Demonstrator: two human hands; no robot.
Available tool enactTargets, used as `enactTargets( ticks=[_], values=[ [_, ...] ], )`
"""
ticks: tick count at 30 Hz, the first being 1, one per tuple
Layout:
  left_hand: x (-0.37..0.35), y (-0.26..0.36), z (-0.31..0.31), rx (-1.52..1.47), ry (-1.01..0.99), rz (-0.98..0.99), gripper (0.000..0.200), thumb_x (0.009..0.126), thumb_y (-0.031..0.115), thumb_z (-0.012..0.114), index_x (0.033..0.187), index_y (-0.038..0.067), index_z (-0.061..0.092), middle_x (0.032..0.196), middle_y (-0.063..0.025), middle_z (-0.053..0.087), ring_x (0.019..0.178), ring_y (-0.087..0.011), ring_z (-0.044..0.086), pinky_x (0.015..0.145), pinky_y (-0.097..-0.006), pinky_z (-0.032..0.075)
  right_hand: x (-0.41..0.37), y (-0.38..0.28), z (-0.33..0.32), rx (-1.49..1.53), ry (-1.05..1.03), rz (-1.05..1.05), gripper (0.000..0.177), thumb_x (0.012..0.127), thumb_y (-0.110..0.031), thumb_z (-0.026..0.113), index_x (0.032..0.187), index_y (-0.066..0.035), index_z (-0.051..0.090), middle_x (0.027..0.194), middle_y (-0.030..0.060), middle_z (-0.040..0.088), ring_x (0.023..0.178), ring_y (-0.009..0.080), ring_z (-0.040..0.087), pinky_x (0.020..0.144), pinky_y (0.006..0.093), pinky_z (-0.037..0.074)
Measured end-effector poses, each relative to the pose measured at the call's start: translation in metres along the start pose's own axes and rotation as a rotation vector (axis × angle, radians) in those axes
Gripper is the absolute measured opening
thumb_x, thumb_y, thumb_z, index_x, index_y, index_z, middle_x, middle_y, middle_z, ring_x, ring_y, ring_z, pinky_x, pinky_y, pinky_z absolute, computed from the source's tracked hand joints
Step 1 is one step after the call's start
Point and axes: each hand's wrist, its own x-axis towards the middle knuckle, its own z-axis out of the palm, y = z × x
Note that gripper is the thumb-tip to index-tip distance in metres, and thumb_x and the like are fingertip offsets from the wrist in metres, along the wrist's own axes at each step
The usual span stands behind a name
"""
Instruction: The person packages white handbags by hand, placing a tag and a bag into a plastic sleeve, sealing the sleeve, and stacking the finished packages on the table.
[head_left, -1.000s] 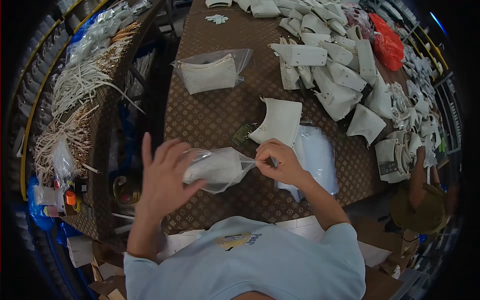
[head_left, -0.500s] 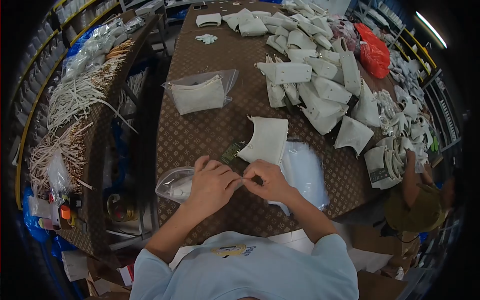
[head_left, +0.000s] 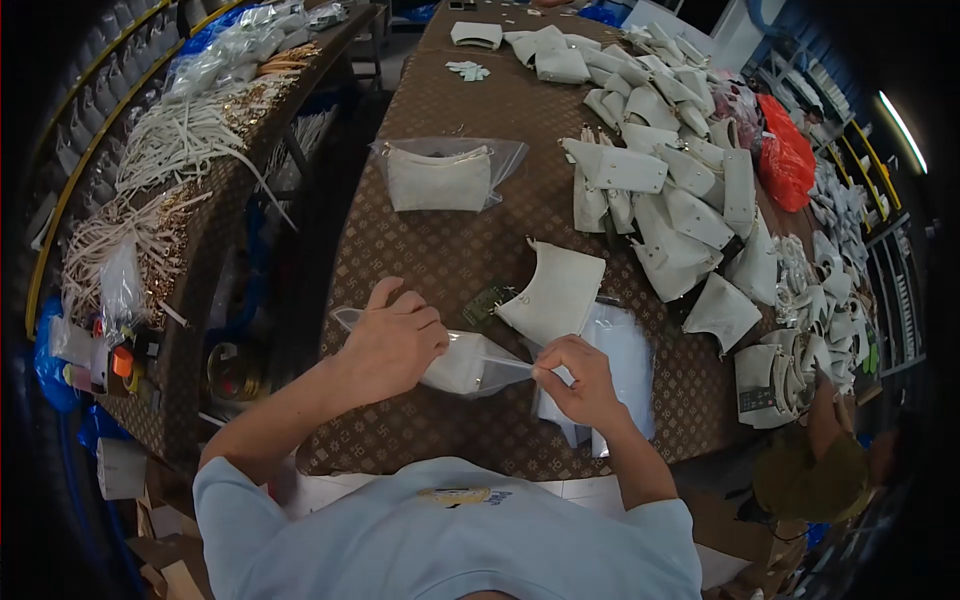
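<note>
A clear plastic bag (head_left: 510, 368) with a white handbag (head_left: 460, 362) inside lies in front of me at the table's near side. My left hand (head_left: 395, 340) is over its left part, fingers bent round the plastic, thumb hidden. At the opposite end, my right hand (head_left: 580, 380) pinches a corner of the plastic between thumb and fingertips, pulling it taut. Just beyond lies an unwrapped white handbag (head_left: 558, 290), with a small dark green card (head_left: 484, 305) at its left. A stack of clear plastic bags (head_left: 620, 365) is beside my right hand, partly under the unwrapped handbag.
Another bagged white handbag (head_left: 438, 180) lies farther up the brown patterned table (head_left: 400, 260). A large pile of white handbags (head_left: 690, 200) covers the right side, near a red plastic bag (head_left: 785, 150). Straps (head_left: 180, 140) cover the left table. A co-worker (head_left: 815, 465) sits at right.
My hands have moved apart, left hand leftward and right hand rightward, stretching the plastic between them. More of the bagged handbag shows. The whole view has shifted slightly.
</note>
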Motion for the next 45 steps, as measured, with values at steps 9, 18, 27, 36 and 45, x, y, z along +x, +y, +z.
enactTargets(
  ticks=[9,18,27,36,45],
  values=[
    [0.008,0.016,0.017,0.021,0.036,0.053,0.008,0.079,0.013,0.055,0.079,0.010,0.062,0.083,-0.0031,0.056,0.092,-0.0201,0.052,0.107,-0.0543,0.021,0.033,-0.024,0.028,-0.432,-0.035,-0.238,0.014,0.072,-0.012,0.071,0.076,-0.009,0.058,0.073,0.0023,0.061,0.074,0.0238,0.058,0.065,0.0354,0.047],
    [-0.022,-0.031,-0.012,0.067,0.052,-0.064,0.006,0.078,0.018,0.060,0.080,0.014,0.064,0.085,0.0003,0.058,0.103,-0.0197,0.052,0.110,-0.0551,0.012,0.026,-0.021,0.016,-0.330,-0.087,-0.075,0.010,0.075,-0.006,0.067,0.077,-0.007,0.057,0.072,0.0074,0.061,0.072,0.0268,0.058,0.059,0.0368,0.047],
    [-0.074,-0.100,-0.065,0.104,0.153,-0.559,0.005,0.080,0.012,0.064,0.083,0.009,0.063,0.089,-0.0021,0.062,0.100,-0.0234,0.055,0.104,-0.0449,0.025,0.011,-0.002,-0.022,-0.363,-0.242,0.186,0.024,0.076,-0.017,0.069,0.097,-0.008,0.060,0.086,0.0089,0.065,0.081,0.0276,0.062,0.067,0.0365,0.049],
    [-0.011,-0.058,0.129,-1.331,0.123,-0.713,0.096,0.072,0.027,0.079,0.144,0.002,0.020,0.140,-0.0204,0.038,0.130,-0.0287,0.037,0.105,-0.0388,0.031,0.099,0.049,0.055,-0.367,-0.436,0.663,0.080,0.063,-0.034,0.079,0.130,-0.006,0.045,0.118,0.0189,0.057,0.113,0.0340,0.053,0.094,0.0370,0.042],
    [-0.025,-0.154,0.096,-1.146,0.883,-1.119,0.082,0.081,0.035,0.069,0.143,0.005,0.025,0.139,-0.0154,0.039,0.128,-0.0273,0.037,0.104,-0.0406,0.031,0.150,0.095,0.044,0.360,-0.112,0.400,0.044,0.074,-0.006,0.071,0.115,-0.003,0.054,0.104,0.0076,0.062,0.097,0.0178,0.058,0.085,0.0308,0.045]
  ],
)
